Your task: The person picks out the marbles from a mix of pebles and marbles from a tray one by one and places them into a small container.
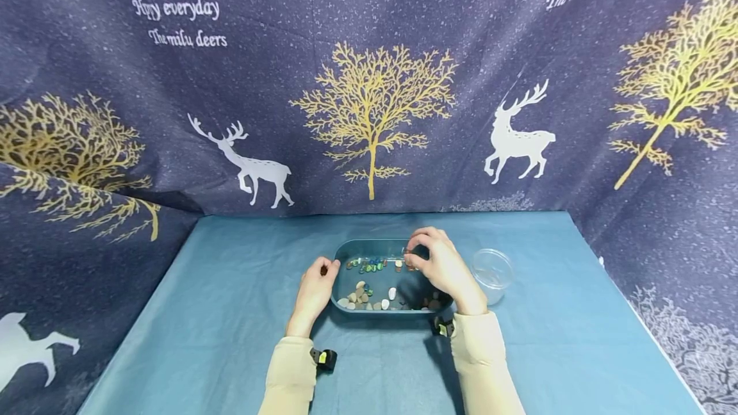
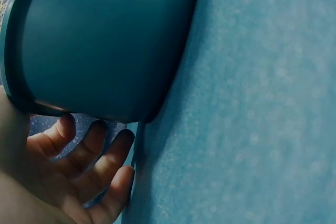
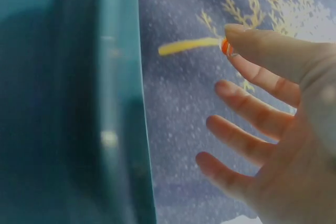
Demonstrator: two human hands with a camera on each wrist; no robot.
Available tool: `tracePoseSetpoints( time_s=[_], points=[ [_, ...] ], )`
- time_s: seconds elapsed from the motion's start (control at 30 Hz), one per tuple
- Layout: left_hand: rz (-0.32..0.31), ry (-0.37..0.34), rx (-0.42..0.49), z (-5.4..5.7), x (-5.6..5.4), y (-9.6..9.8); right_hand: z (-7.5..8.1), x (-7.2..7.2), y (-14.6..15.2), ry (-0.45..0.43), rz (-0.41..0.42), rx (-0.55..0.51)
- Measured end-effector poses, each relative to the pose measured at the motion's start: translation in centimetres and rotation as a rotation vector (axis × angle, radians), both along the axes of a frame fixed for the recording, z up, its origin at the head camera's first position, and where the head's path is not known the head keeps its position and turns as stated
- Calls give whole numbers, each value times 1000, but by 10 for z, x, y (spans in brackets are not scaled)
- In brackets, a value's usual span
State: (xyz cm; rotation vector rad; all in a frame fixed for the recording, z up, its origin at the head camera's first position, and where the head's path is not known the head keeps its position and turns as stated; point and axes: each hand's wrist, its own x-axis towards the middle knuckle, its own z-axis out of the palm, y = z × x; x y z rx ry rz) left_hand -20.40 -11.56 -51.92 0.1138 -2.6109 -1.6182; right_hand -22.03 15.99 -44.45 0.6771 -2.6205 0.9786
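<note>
My right hand point(image 1: 445, 268) is raised over the back right part of a teal tub point(image 1: 375, 312). Between its thumb and index finger it pinches a small clear-and-orange glass bead point(image 3: 226, 47); the other fingers are spread. My left hand point(image 1: 314, 292) holds the tub's left rim, with fingers against the outer wall in the left wrist view. Inside the tub, a row of coloured glass beads point(image 1: 373, 266) lies toward the back. Beige pebbles point(image 1: 353, 298) gather at the front left, white stones point(image 1: 392, 293) near the middle, and darker stones point(image 1: 434, 303) at the front right.
A clear plastic jar point(image 1: 492, 271) stands just right of the tub, beside my right wrist. Blue cloth point(image 1: 219, 312) covers the table. A dark printed curtain point(image 1: 369, 82) with trees and deer hangs behind and at the sides.
</note>
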Motion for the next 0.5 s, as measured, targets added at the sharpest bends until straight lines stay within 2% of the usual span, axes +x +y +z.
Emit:
tracePoseSetpoints(
  time_s=[0.3,0.5],
  points=[
    [-6,5,3,2,1,0,3,2,25,40,-45,-42],
    [-7,6,4,0,1,0,6,5,39,32,-102,-74]
  ],
)
